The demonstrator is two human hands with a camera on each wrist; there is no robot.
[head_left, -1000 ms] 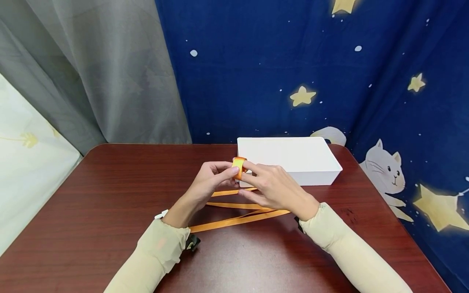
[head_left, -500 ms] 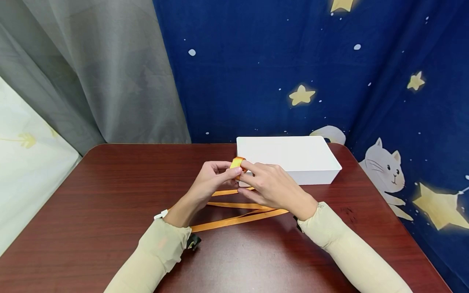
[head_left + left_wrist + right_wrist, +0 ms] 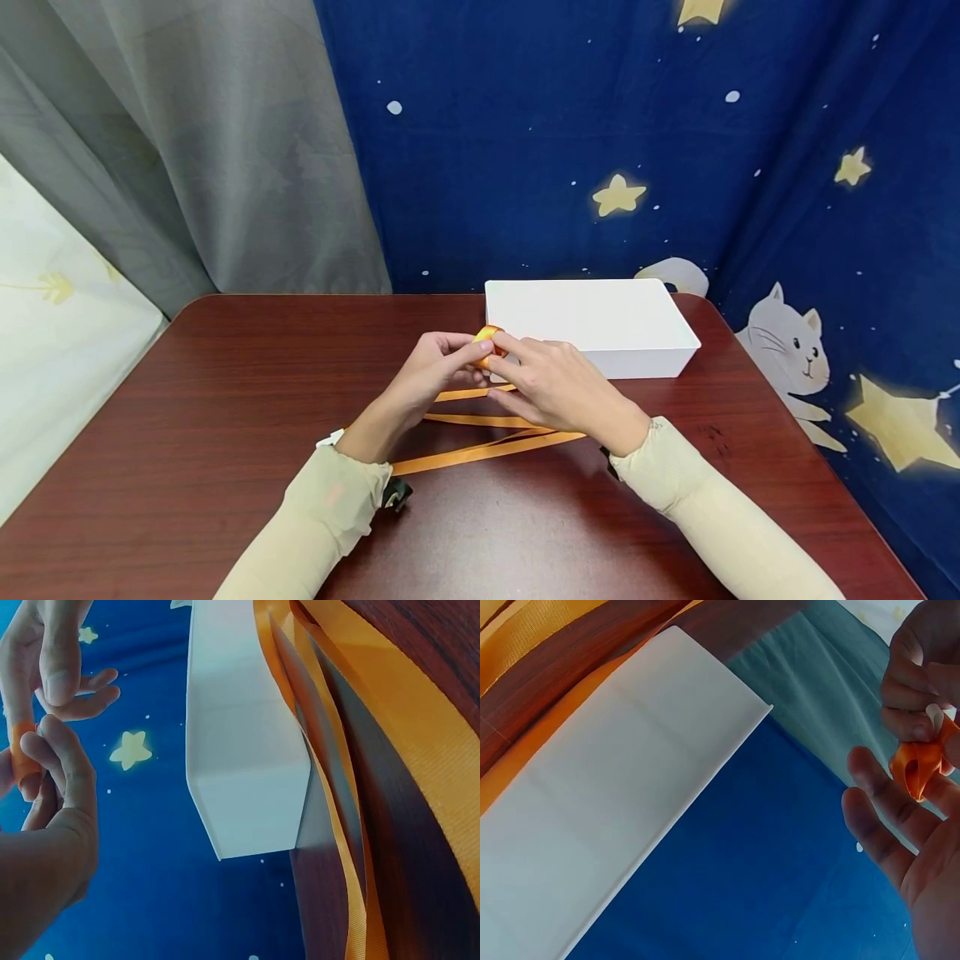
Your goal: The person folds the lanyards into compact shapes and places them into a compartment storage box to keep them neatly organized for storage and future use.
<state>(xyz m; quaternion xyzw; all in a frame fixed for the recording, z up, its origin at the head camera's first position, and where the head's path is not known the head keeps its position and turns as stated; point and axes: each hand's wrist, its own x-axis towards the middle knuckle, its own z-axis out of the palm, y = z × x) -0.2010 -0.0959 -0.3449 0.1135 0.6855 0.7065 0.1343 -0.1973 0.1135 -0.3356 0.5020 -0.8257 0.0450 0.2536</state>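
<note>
An orange satin ribbon is bunched into a small loop between the two hands, above the table. My left hand pinches the loop with thumb and fingertips. From the other side my right hand holds the loop with its thumb and first fingers, and the band wraps close about a fingertip. Its other fingers stretch out loosely in the right wrist view, where the twisted ribbon shows best. Long strands of the same ribbon run slack below the hands, between the wrists.
A white box stands at the back right of the dark red wooden table, just behind the hands. A grey curtain and a blue star-patterned curtain hang behind the table.
The ribbon loop has tipped and looks smaller between the fingertips, and the right fingers have bent in closer over it. The arms, strands and box stay nearly where they were.
</note>
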